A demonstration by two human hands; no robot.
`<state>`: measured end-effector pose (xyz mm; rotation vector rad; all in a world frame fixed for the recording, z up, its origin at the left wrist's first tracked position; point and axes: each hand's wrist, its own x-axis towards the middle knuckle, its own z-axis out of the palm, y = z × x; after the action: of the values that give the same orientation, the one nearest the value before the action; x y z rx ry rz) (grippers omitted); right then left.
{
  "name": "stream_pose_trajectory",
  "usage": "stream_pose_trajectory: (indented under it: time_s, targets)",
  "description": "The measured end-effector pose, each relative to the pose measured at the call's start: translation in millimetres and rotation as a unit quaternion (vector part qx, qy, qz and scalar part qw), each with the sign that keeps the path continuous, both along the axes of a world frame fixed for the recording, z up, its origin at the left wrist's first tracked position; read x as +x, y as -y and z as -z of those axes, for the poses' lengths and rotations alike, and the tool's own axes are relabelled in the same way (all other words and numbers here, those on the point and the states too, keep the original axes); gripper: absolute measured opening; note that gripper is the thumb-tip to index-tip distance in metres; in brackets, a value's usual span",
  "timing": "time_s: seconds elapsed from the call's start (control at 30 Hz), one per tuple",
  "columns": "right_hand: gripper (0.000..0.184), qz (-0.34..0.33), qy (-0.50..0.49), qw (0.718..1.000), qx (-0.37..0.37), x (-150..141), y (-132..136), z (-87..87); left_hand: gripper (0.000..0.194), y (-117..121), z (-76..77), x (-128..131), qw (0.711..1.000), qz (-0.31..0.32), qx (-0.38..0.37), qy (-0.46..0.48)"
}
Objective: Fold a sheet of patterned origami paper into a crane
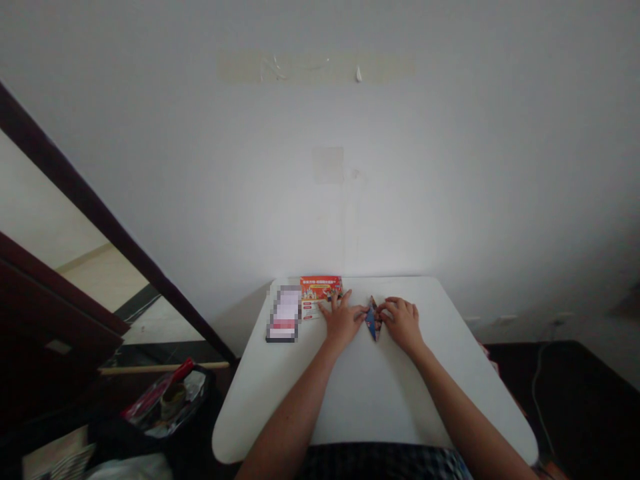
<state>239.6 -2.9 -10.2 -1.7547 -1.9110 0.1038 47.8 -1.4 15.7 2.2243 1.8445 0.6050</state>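
Note:
A small piece of folded paper (371, 324), blue with a dark printed pattern, lies on the white table between my hands. It has a pointed diamond shape. My left hand (343, 321) has its fingers spread, some of them over the printed flyer, while its thumb side touches the paper's left edge. From the right, my right hand (401, 321) pinches the paper's edge with thumb and curled fingers. Just left of my left hand lies the red and white flyer (320, 288), partly covered by the fingers.
A phone with a blurred screen (283, 317) stands at the table's left side. The white table (380, 413) meets the wall (400, 200) at the back. On the floor at left sits an open bag (170, 400) of items; a cable (537, 380) hangs at right.

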Motion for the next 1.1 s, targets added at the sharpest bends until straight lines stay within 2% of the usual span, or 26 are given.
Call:
stream_pose_trajectory:
  time_s: [0.2,0.4,0.57,0.77,1.1]
  targets:
    - [0.023,-0.045,-0.012,0.999,0.003,6.3,3.8,-0.6,0.028,7.2,0.1,0.7,1.0,0.004,0.019,0.001]
    - [0.019,-0.052,-0.01,0.998,0.021,5.9,4.8,-2.0,0.043,7.3,0.6,-0.3,0.999,0.025,0.035,0.012]
    - [0.016,-0.085,0.002,0.994,0.064,5.9,3.8,0.1,0.033,7.5,-0.4,0.1,0.999,0.022,0.032,0.011]
    - [0.017,-0.108,0.013,0.993,0.051,2.4,7.3,-1.4,0.022,5.3,0.9,0.4,0.999,0.004,0.031,0.029]
    - [0.019,-0.105,0.013,0.993,0.042,1.5,9.8,-1.9,0.027,4.5,1.5,0.0,0.997,0.015,0.032,0.062]
